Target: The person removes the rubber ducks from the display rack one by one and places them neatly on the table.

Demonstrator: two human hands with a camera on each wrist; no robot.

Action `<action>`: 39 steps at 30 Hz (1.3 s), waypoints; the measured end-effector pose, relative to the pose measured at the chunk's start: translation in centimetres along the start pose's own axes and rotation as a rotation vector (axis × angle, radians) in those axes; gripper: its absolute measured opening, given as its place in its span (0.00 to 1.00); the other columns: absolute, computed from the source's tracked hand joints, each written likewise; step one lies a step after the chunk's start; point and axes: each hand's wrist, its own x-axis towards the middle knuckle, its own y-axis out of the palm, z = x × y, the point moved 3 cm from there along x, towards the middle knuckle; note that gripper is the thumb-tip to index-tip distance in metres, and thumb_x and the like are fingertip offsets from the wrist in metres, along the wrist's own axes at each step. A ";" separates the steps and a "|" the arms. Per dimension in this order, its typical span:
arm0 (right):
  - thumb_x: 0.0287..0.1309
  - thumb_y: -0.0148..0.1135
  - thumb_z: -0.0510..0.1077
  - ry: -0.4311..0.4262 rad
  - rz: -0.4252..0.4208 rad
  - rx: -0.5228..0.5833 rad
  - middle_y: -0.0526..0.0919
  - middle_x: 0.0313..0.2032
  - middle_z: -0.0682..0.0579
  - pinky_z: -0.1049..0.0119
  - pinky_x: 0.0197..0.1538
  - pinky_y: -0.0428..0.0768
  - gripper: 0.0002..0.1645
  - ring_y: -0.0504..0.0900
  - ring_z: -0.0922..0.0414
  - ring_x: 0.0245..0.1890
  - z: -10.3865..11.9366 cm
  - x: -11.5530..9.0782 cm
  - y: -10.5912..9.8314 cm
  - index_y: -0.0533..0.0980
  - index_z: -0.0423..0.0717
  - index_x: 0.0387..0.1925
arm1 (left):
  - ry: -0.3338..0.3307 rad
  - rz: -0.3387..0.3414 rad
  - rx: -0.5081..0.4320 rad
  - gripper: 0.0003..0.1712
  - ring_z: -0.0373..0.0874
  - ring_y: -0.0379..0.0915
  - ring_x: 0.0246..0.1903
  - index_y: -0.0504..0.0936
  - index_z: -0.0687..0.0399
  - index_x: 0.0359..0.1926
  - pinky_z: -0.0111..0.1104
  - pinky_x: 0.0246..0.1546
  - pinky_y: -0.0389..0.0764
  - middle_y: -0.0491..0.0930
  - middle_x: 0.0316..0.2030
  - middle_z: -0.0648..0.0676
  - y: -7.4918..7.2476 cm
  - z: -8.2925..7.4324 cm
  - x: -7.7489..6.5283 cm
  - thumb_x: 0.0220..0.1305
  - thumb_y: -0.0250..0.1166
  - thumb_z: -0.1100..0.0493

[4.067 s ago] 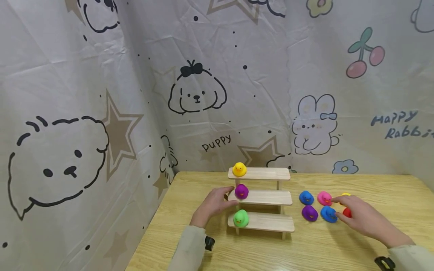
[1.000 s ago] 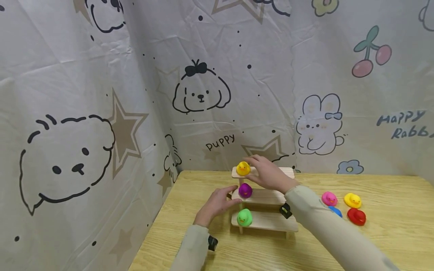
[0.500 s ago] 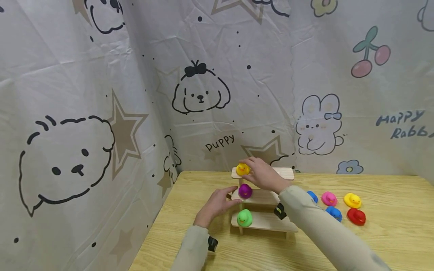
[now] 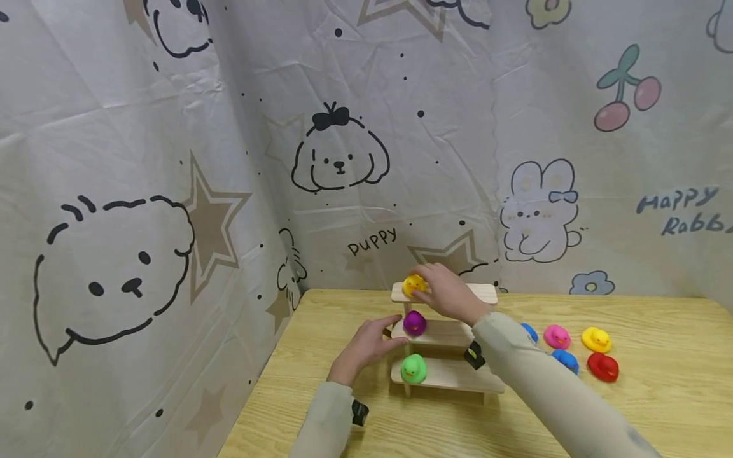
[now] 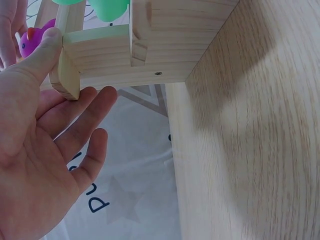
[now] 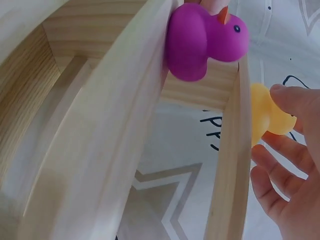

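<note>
A three-tier wooden display stand [image 4: 458, 375] has a toy duck at the left of each tier. My left hand [image 4: 369, 343] holds the left end of the middle shelf, thumb above and fingers below, as the left wrist view shows. Beside the thumb sits a purple duck [image 4: 415, 323]. On the top shelf, my right hand [image 4: 449, 294] pinches a yellow duck [image 4: 409, 286] between thumb and fingers; the right wrist view shows this yellow duck [image 6: 260, 107] at the shelf edge. A green duck [image 4: 413, 369] sits on the bottom shelf.
Right of the stand, a pink duck [image 4: 557, 336], another yellow duck [image 4: 597, 340], a red duck [image 4: 603, 367] and two blue ducks, one nearer me [image 4: 565, 362], lie on the wooden table [image 4: 664, 407]. My right sleeve covers part of that group. A printed cloth [image 4: 355, 57] hangs behind.
From the loose ducks on the right, my right hand has come over to the top shelf and taken hold of the yellow duck, which has shifted slightly right. My left hand stays on the stand.
</note>
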 end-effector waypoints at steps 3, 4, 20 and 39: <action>0.57 0.66 0.44 0.001 -0.003 -0.005 0.80 0.45 0.46 0.54 0.51 0.74 0.20 0.76 0.49 0.46 -0.3 -0.5 -0.5 0.76 0.41 0.49 | -0.001 -0.001 -0.004 0.34 0.44 0.77 0.43 0.71 0.53 0.64 0.33 0.41 0.78 0.78 0.52 0.54 0.1 0.0 0.1 0.62 0.61 0.41; 0.57 0.66 0.44 -0.002 -0.005 -0.010 0.80 0.44 0.46 0.53 0.51 0.75 0.20 0.76 0.49 0.45 -0.4 -0.6 -0.7 0.76 0.41 0.49 | -0.003 -0.001 -0.004 0.34 0.44 0.77 0.44 0.70 0.53 0.64 0.33 0.41 0.78 0.78 0.53 0.54 0.1 0.0 0.1 0.62 0.61 0.41; 0.58 0.65 0.41 -0.109 -0.090 -0.029 0.80 0.43 0.45 0.53 0.46 0.77 0.19 0.77 0.50 0.42 -2.2 -5.9 -5.1 0.75 0.37 0.49 | -0.004 -0.020 -0.021 0.35 0.44 0.77 0.43 0.70 0.53 0.65 0.34 0.42 0.77 0.77 0.53 0.55 0.4 0.2 0.1 0.61 0.63 0.42; 0.49 0.70 0.42 -0.145 -0.136 -0.190 0.80 0.39 0.52 0.57 0.41 0.79 0.22 0.77 0.55 0.38 -4.2 -12.7 -7.7 0.77 0.39 0.48 | -0.015 -0.018 -0.025 0.34 0.46 0.77 0.44 0.70 0.53 0.64 0.36 0.43 0.77 0.77 0.53 0.56 0.4 0.2 0.0 0.61 0.64 0.43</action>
